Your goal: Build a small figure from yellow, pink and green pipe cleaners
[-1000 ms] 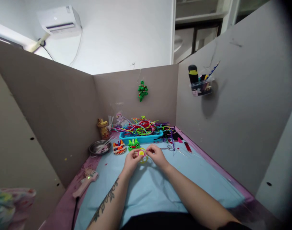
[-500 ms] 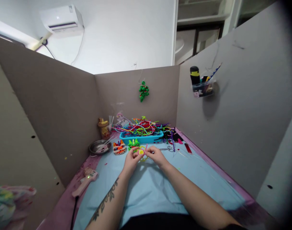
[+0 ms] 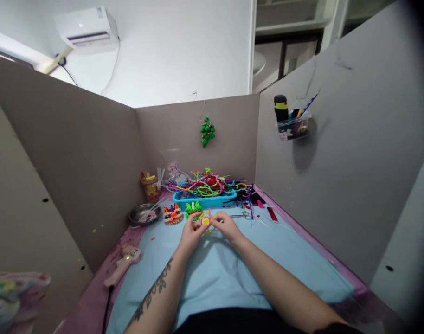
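Yellow-pink piece (image 3: 205,221): is sitting betw. both hands, above worktop (image 3: 229,278); lying R of L fingers, L of R fingers.
L hand (image 3: 192,230): fingers are clamping piece's L edge.
R hand (image 3: 226,226): fingertips are meeting piece's R side, nearer pink strand (image 3: 209,213); can't tell if closing on it.
Strand axis: is running approx. upright from piece.
Green figure (image 3: 193,210): is resting just beyond L fingers.
Vs 0.5 s ago: strand is standing straighter, less R lean; hands holding approx. same pos.
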`<state>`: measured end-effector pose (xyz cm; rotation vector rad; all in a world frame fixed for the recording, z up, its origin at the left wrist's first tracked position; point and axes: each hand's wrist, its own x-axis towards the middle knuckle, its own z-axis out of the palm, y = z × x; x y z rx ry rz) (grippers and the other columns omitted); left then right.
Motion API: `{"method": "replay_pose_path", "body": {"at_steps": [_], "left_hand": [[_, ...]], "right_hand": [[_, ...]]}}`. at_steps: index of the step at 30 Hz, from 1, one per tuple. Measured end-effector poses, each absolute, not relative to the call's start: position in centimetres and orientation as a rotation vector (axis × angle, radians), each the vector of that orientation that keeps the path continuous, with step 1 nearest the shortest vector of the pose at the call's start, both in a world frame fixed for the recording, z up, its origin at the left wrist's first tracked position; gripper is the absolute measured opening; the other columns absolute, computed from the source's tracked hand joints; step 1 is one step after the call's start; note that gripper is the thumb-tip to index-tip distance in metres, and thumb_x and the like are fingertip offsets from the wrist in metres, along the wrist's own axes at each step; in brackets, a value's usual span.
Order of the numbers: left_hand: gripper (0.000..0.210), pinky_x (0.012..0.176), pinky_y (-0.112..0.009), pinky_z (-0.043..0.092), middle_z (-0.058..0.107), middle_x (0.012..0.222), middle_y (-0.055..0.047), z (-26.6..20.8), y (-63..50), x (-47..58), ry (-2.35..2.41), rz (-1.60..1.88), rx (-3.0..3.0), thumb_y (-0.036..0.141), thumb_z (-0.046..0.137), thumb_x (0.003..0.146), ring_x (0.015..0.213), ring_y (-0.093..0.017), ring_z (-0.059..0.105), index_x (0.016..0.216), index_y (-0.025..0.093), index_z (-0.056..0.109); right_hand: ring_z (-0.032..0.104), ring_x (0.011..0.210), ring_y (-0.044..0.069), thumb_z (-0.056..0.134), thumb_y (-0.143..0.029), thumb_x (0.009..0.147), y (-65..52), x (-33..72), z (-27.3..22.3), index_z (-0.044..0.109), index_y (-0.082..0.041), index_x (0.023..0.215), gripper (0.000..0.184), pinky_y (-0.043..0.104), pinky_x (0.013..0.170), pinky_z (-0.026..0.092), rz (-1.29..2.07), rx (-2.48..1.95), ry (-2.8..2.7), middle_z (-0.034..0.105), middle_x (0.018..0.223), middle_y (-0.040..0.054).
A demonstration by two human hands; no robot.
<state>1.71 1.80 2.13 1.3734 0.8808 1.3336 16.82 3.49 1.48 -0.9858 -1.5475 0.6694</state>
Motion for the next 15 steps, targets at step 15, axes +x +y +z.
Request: {"method": "replay_pose_path", "body": {"at_steps": [15], "left_hand": [[0.053,0.055,-0.022,0.038,0.06,0.062,0.002,1.52,2.27,1.66,0.9,1.36,1.379,0.038,0.072,0.062,0.055,-0.012,0.056,0.102,0.016,0.046]], "right_hand": [[0.05,0.07,0.016,0.059,-0.024,0.068,3.07,16.61,1.8,0.058,-0.018,0.058,0.012,0.027,0.066,0.039,0.547,-1.018,-1.524,0.052,0.067,0.0]]}}
